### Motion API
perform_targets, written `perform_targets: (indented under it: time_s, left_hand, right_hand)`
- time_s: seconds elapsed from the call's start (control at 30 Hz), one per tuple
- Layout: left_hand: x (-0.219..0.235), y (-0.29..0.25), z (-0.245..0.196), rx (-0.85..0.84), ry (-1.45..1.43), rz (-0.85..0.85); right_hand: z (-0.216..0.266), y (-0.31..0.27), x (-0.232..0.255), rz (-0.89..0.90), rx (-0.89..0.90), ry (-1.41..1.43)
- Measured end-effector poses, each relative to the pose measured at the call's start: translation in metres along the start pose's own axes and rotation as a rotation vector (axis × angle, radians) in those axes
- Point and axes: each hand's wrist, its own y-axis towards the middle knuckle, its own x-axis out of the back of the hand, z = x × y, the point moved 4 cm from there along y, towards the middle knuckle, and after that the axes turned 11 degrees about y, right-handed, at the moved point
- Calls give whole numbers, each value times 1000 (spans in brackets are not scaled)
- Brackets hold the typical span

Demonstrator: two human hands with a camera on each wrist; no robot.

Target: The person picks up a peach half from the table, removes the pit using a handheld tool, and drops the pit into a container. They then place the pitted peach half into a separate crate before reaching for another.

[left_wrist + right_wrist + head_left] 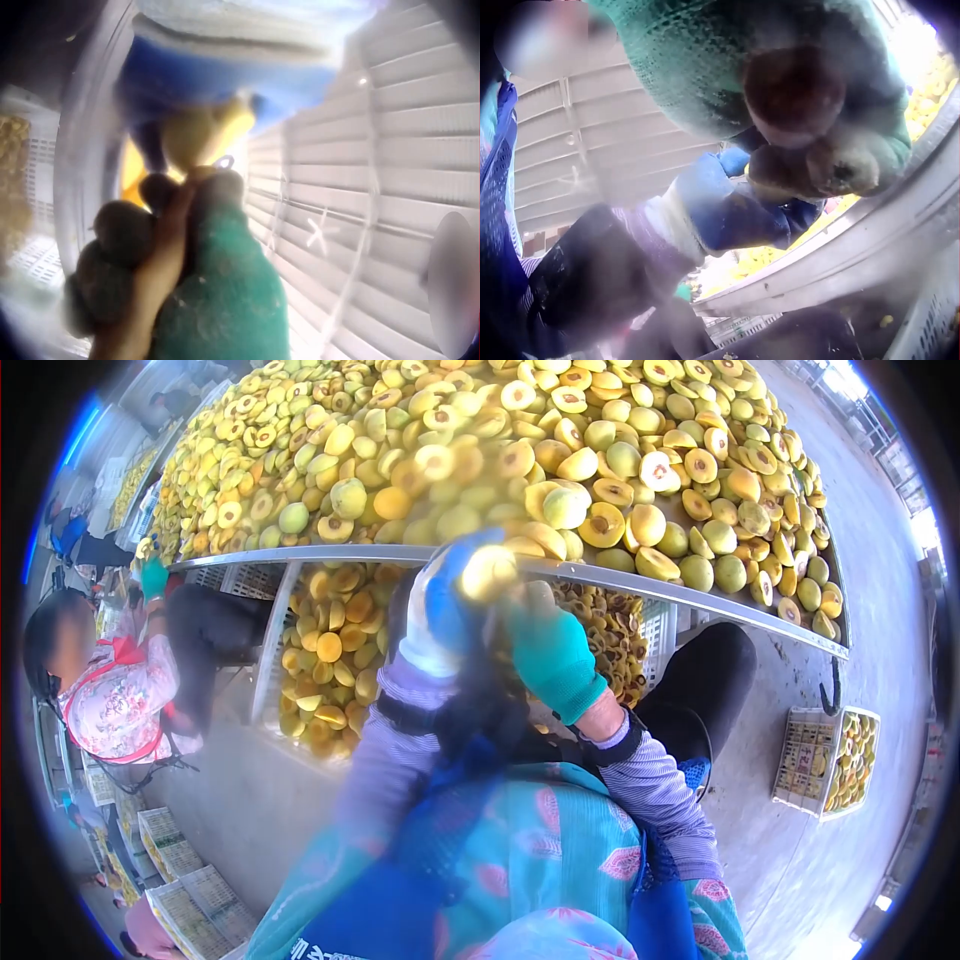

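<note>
In the head view my left hand [432,610], in a blue and white glove, holds a yellow peach half [488,573] over the table's near edge. My right hand [552,655], in a green glove with bare brown fingertips, is close beside it. The left wrist view shows the right fingers curled round a slim brown-handled tool [161,281] with a small loop [224,161] at its tip, right at the peach half. The right wrist view shows the right fingertips [844,169] in front of the blue glove [735,210], hiding most of the fruit.
A metal-edged table [700,598] bears a wide heap of halved peaches [600,435]. Beneath it are a heap of yellow halves [330,650] and one of brown pieces [615,635]. A filled crate [805,760] stands right; another person [115,690] sits left.
</note>
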Motion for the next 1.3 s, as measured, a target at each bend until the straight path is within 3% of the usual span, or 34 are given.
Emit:
perform_targets:
  time_s: [0.07, 0.13, 0.23, 0.3, 0.37, 0.43, 0.57, 0.63, 0.67, 0.7, 0.73, 0.77, 0.8, 0.83, 0.87, 0.9, 0.93, 1.0, 1.03, 1.07, 1.13, 1.2, 1.23, 1.3]
  left_hand:
    - [0, 0, -4, -27, 41, 7]
    - [-1, 6, -6, -184, 158, 47]
    - [-10, 0, -2, -297, 287, -38]
    - [-11, -1, -9, -241, 254, -21]
    - [-12, -6, -12, -202, 229, -24]
    - [-20, -19, -5, -177, 208, -46]
    - [-38, -45, 7, -69, 149, 27]
    - [-48, -57, 16, -34, 112, 80]
    - [-53, -61, 19, -53, 120, 109]
    - [-63, -66, 27, 355, -341, 265]
    - [-63, -65, 24, 165, -229, 256]
    - [-68, -64, 27, -25, -117, 244]
    - [-75, -66, 31, -214, -4, 230]
    - [-84, -71, 40, -299, 36, 207]
    - [-89, -65, 43, -54, -171, 384]
    - [-93, -61, 41, 195, -378, 555]
    - [-100, -60, 41, 243, -469, 612]
    - [-113, -59, 40, 356, -639, 721]
    - [-119, -57, 43, 272, -679, 744]
    - [-127, -61, 44, 388, -874, 772]
    - [-141, -70, 46, 660, -1258, 783]
    - [-166, -82, 50, 1065, -1583, 739]
    - [-155, -72, 40, 1099, -1284, 558]
    - [-168, -85, 57, 1313, -1339, 415]
  right_hand:
    - [-5, -7, -9, -32, 33, -77]
    - [-3, -9, -14, -89, 54, -98]
    - [4, -9, -13, -157, 44, -73]
    - [-4, -14, -20, -118, 29, -91]
    - [5, -24, -20, -114, 257, -475]
    - [7, -36, -23, -104, 284, -574]
    - [-11, -59, -38, -75, -34, -10]
    - [-23, -74, -50, -52, 63, -24]
    - [-38, -89, -63, -35, 236, -231]
    - [-41, -95, -64, 7, 289, -296]
    - [-45, -100, -65, 46, 344, -359]
    - [-40, -97, -57, 109, 280, -280]
    - [-48, -95, -52, 246, 64, 147]
    - [-56, -96, -47, 292, -189, 556]
    - [-69, -99, -45, 384, -609, 1308]
    - [-69, -103, -46, 399, -817, 1662]
    - [-66, -105, -45, 362, -1075, 1982]
    - [-62, -102, -38, 211, -1117, 1828]
    - [-58, -92, -32, 208, -1070, 1792]
    - [-55, -82, -27, 203, -1023, 1758]
    - [-53, -73, -26, 238, -927, 1959]
    - [-61, -67, -25, 328, -769, 2417]
    - [-73, -68, -28, 329, -831, 2455]
    - [-96, -68, -33, 338, -957, 2528]
